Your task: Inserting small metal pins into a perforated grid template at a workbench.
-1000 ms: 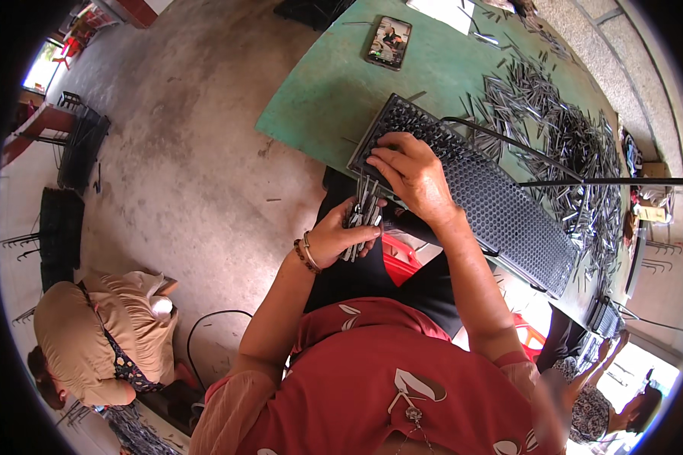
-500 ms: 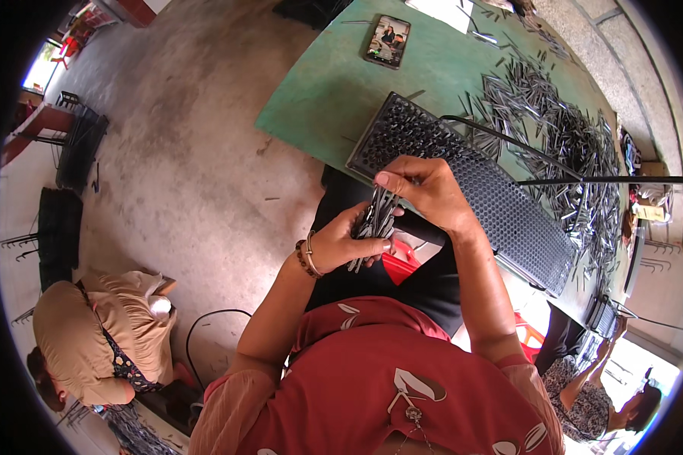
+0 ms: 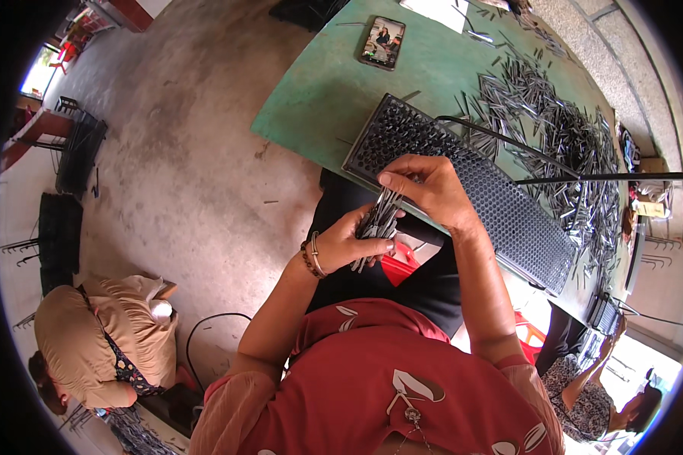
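Note:
My left hand [image 3: 351, 241] is closed around a bundle of thin grey metal rods [image 3: 378, 221], held over my lap just below the table edge. My right hand [image 3: 425, 189] pinches the upper ends of a few rods in that bundle between thumb and fingertips. Right behind both hands a long black perforated tray [image 3: 501, 205] lies slanted on the green table [image 3: 334, 91]. A beaded bracelet sits on my left wrist.
A big heap of loose grey rods [image 3: 561, 136] covers the table's far right. A phone [image 3: 381, 43] lies near the table's far edge. Two black bars cross above the tray. One person crouches at lower left [image 3: 91, 341], another sits at lower right [image 3: 592, 379]. Black crates stand at left.
My right hand has come off the black tray back to the bundle in my left hand and now grips the rod tips. The left hand stayed nearly still.

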{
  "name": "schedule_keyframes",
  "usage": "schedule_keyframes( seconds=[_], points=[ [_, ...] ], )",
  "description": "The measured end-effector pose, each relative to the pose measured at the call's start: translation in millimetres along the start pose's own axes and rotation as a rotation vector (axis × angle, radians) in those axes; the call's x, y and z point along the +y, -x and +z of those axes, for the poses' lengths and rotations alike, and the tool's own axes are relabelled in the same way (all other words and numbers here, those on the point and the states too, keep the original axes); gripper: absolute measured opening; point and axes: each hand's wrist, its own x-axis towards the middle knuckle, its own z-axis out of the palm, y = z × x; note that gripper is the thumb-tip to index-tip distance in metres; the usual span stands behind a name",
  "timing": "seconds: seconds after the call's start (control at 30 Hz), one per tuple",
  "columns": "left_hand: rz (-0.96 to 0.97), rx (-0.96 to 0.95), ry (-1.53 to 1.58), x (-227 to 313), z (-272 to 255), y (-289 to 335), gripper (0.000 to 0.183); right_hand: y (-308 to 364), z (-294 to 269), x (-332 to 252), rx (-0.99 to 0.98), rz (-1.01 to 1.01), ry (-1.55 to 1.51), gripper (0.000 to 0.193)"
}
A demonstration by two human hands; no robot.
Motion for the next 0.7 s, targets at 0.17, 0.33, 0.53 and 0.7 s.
schedule_keyframes(
  seconds=[0.17,0.33,0.53,0.7],
  points=[
    [0.002,0.048,0.093,-4,-1,-1,0.050,-5,0,1,0.140,0.056,-0.085,0.020],
    [-0.042,0.025,0.085,-10,-5,2,0.052,-8,-3,0,0.354,-0.087,0.115,0.019],
    [-0.035,0.035,0.105,-15,-3,3,0.048,-7,3,10,0.408,-0.275,0.332,0.016],
    [-0.036,0.038,0.100,-18,-3,4,0.048,-7,2,14,0.415,-0.505,0.529,0.015]
  ],
)
